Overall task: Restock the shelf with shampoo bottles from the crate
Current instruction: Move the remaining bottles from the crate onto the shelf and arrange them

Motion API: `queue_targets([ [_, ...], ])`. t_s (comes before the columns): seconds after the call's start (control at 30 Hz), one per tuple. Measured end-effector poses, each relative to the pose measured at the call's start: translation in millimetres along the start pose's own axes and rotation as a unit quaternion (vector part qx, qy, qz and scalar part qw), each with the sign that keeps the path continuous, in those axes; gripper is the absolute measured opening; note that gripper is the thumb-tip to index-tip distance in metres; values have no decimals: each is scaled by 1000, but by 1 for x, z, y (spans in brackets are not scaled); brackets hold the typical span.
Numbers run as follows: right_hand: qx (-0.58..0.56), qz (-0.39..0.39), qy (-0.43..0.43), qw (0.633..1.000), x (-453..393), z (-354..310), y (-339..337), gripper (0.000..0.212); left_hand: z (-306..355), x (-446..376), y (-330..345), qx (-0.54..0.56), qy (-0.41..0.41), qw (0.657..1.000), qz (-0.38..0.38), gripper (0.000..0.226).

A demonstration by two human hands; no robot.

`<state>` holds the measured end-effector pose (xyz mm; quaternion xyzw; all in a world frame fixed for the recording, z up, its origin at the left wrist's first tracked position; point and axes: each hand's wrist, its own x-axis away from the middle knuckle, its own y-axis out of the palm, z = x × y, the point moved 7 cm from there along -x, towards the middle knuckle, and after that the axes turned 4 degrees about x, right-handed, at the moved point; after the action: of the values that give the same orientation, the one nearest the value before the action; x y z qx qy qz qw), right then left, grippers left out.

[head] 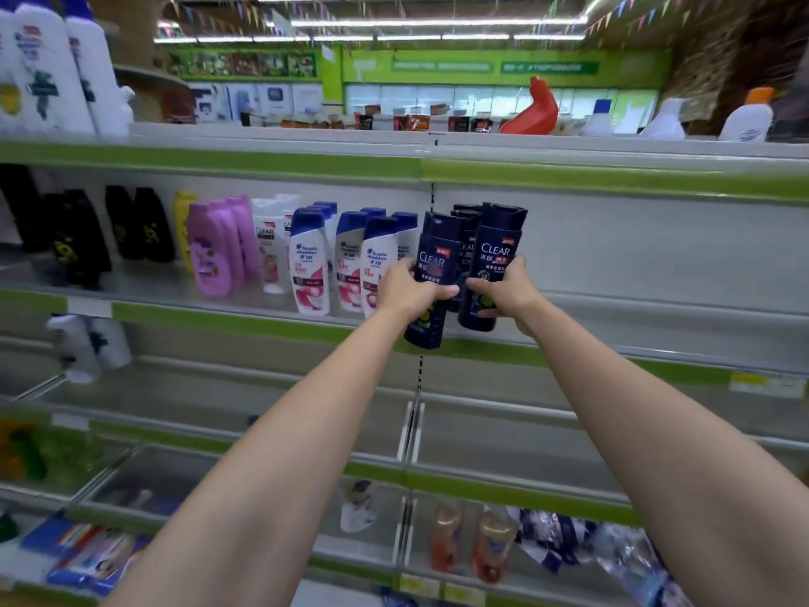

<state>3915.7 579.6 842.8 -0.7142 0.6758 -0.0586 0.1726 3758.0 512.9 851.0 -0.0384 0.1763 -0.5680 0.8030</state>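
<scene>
fingers (442, 293) of the left hand (405, 291) curled round one dark bottle (431, 273), the right hand (510, 289) round another (492, 265), both upright at the shelf's (634, 300) front edge, labels outward, likely to join the stocked row (464, 238) behind.

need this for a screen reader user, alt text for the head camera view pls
Each hand, left and right, holds a dark shampoo bottle up to a green-edged store shelf, beside white and pink bottles.

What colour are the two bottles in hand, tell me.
Dark navy bottles, white CLEAR lettering; head view.
</scene>
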Motion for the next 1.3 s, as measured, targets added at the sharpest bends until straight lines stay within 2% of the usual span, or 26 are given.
queue_targets([
  [0.27, -16, -65, -11, 998, -39, 25, 21, 47, 2, -16, 12, -3, 9, 999, 41, 56],
  [0.43, -49, -51, 24, 997, -54, 34, 26, 41, -5, -25, 9, -22, -2, 998, 58, 59],
  [0.63, -30, -11, 38, 999, -67, 42, 24, 41, -8, -33, 16, -44, 2, 996, 72, 64],
  [0.77, -24, -12, 38, 999, -71, 43, 24, 38, -5, -36, 26, -80, 7, 994, 80, 65],
  [0.9, 39, 19, 39, 998, -68, 45, 15, 48, -5, -42, 35, -114, 8, 989, 98, 70],
  [1.0, 100, 25, 22, 994, -63, 44, 3, 49, -3, -43, 41, -134, 8, 986, 102, 72],
  [1.13, 111, -9, 3, 994, -52, 40, -1, 49, -2, -42, 46, -158, -1, 981, 117, 76],
  [1.3, 97, -54, 1, 994, -38, 38, 5, 40, -7, -42, 55, -174, -10, 978, 113, 76],
])
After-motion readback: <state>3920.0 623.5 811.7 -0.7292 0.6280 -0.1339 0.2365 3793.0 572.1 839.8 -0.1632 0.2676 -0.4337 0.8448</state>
